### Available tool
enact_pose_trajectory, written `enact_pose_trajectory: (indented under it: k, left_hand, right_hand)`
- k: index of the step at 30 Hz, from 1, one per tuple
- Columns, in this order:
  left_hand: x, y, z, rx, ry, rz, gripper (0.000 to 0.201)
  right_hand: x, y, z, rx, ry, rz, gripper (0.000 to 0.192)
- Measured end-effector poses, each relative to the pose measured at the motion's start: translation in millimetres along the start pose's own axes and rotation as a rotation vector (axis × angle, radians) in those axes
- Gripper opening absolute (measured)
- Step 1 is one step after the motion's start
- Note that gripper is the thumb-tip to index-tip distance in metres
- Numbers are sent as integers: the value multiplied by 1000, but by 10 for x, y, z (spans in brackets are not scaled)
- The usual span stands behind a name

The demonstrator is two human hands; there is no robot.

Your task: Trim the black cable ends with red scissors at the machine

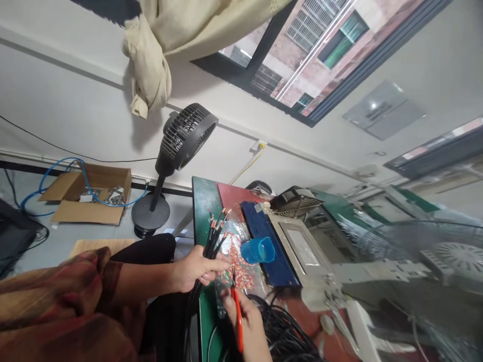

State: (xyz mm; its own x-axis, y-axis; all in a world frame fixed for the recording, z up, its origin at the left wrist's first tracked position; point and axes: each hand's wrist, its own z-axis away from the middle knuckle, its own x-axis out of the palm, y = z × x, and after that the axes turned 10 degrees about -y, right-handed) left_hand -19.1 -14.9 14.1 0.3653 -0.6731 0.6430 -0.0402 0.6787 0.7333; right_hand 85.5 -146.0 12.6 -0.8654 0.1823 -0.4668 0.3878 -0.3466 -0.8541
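Note:
My left hand (199, 269) is closed around a bundle of black cables (216, 236). Their ends fan out above the fist and show short coloured wires. My right hand (247, 322) grips red-handled pliers (237, 314), with the narrow dark jaws pointing up beside the left fingertips; I cannot tell whether the jaws touch anything. Beyond both hands, small red and pale bits (241, 271) lie scattered on a clear plastic sheet (260, 279). A blue plastic cup (258, 250) is just past these bits.
Coiled black cables (285, 334) lie right of my right hand. A beige machine (302, 246) with a dark blue panel (281, 266) stands on the green table (202, 201). On the floor at left are a standing fan (184, 136) and an open cardboard box (90, 211).

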Motion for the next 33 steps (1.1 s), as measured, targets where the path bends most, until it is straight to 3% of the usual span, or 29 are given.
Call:
enact_pose_trajectory:
  k: [9,19,33]
  left_hand:
    - [-25,-24,-120,-9,101,46,46]
    - [-68,-83,-142,-72,64,-129,34]
    - [-76,-78,-195,-120,69,-177,37]
  right_hand:
    - [61,40,-29,24,73,-63,42]
    - [-53,158,-38,30,-24,-40,41]
    - [-63,218,-45,128,11,41,43]
